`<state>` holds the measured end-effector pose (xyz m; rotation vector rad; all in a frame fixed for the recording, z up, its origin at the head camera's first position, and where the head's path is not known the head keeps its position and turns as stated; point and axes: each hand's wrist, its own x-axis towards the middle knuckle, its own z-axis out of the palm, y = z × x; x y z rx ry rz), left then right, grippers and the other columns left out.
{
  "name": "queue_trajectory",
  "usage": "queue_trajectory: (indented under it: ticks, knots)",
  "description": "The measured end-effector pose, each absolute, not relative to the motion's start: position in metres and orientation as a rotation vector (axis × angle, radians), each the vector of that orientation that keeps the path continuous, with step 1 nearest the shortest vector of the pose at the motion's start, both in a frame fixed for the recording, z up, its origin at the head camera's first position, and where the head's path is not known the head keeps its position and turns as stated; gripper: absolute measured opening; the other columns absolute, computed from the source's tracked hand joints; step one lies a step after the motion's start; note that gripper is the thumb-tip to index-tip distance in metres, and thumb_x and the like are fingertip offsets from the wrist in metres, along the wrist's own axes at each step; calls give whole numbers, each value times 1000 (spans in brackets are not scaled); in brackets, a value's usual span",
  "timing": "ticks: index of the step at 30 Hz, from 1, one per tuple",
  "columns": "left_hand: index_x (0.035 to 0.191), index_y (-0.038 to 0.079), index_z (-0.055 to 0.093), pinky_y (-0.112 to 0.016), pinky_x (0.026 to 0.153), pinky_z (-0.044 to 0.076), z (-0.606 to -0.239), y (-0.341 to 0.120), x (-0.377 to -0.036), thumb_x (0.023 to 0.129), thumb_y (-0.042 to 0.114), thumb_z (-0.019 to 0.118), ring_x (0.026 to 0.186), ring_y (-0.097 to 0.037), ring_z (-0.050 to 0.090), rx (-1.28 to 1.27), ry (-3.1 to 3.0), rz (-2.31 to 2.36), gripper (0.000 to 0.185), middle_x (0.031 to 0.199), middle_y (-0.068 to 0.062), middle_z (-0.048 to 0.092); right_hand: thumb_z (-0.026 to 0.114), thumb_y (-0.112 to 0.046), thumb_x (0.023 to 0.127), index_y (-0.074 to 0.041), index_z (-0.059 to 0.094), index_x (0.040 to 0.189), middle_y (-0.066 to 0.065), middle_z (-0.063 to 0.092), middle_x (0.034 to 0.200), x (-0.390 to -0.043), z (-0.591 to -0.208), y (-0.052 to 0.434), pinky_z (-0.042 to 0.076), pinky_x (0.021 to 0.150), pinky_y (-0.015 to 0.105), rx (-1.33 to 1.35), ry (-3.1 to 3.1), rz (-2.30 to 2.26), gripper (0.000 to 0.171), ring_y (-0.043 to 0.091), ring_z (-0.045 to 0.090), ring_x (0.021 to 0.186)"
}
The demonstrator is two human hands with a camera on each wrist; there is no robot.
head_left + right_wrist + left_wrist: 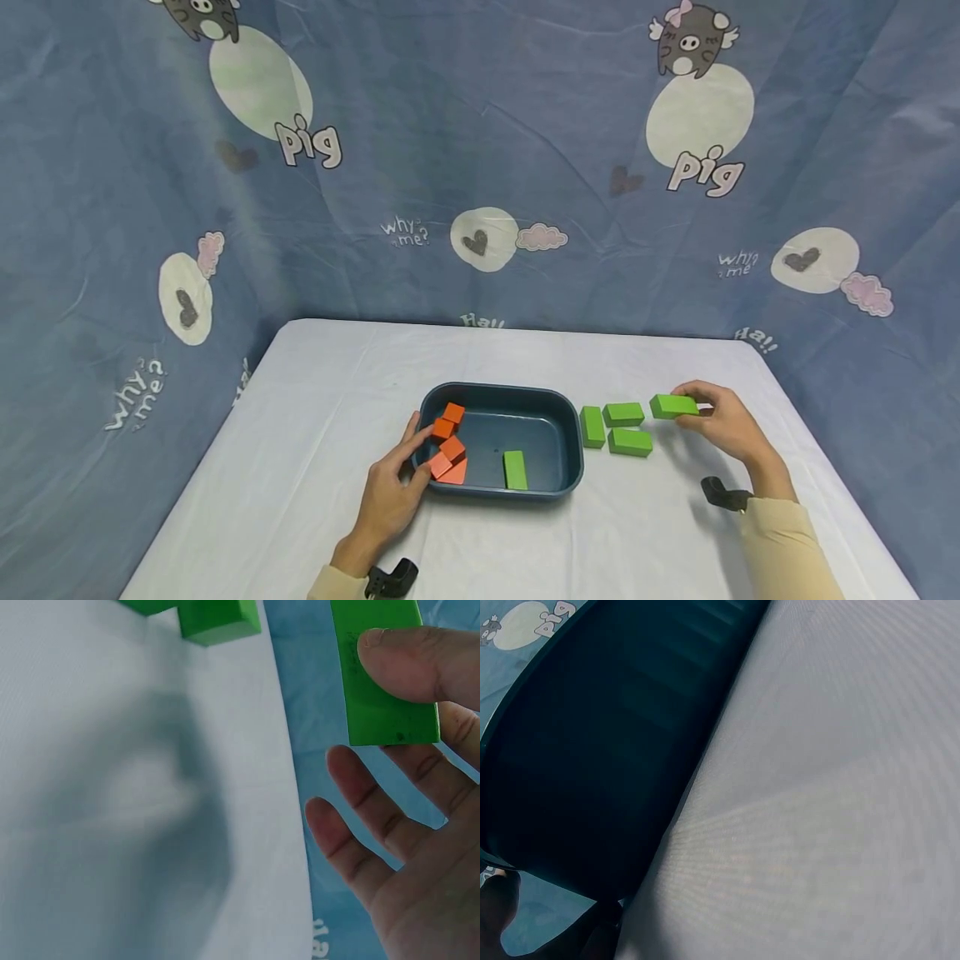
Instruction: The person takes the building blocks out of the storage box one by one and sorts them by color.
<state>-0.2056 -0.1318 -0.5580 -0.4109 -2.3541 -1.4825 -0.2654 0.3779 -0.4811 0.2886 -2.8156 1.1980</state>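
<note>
A dark blue rectangular tray [502, 493] stands on the table, with several orange blocks [452, 448] at its left end and one green block [515, 470] near its front wall. My left hand [390, 492] rests against the tray's left end, fingers and thumb spread along the rim. To the right of the tray, my right hand [723, 421] pinches another green block [386, 682] between thumb and fingers, raised over the table. Its other fingers extend below the block in the right wrist view. Between this hand and the tray lie three green blocks [630, 442].
White cloth covers the table [622, 542]. Behind it hangs a blue curtain [420, 167] with printed pigs and lettering, which also runs along both sides. Each wrist wears a small black device [726, 494].
</note>
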Motion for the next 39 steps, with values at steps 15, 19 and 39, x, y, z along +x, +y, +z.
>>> queue_trajectory:
  ticks: [15, 19, 39]
  knots:
    - [142, 5, 61, -12, 111, 27, -556, -135, -207, 94, 7, 69, 140, -30, 44, -443, -2331, -1487, 49, 157, -11, 42, 79, -2, 84, 0, 69, 116, 14, 70, 111, -265, -494, 382, 53, 81, 23, 150, -2848, 1178, 34, 20, 63, 98]
    - [141, 6, 61, -13, 111, 28, -557, -134, -208, 94, 8, 69, 140, -29, 45, -442, -2336, -1472, 48, 156, -11, 43, 79, -3, 84, 0, 69, 116, 15, 70, 112, -266, -499, 383, 53, 82, 26, 124, -2862, 1167, 34, 23, 63, 99]
    - [141, 5, 62, -13, 112, 28, -558, -132, -206, 94, 10, 70, 141, -25, 44, -413, -2355, -1495, 48, 157, -9, 43, 74, -4, 84, 0, 67, 120, 21, 68, 113, -263, -517, 383, 49, 83, 44, -37, -2936, 1117, 36, 36, 62, 100]
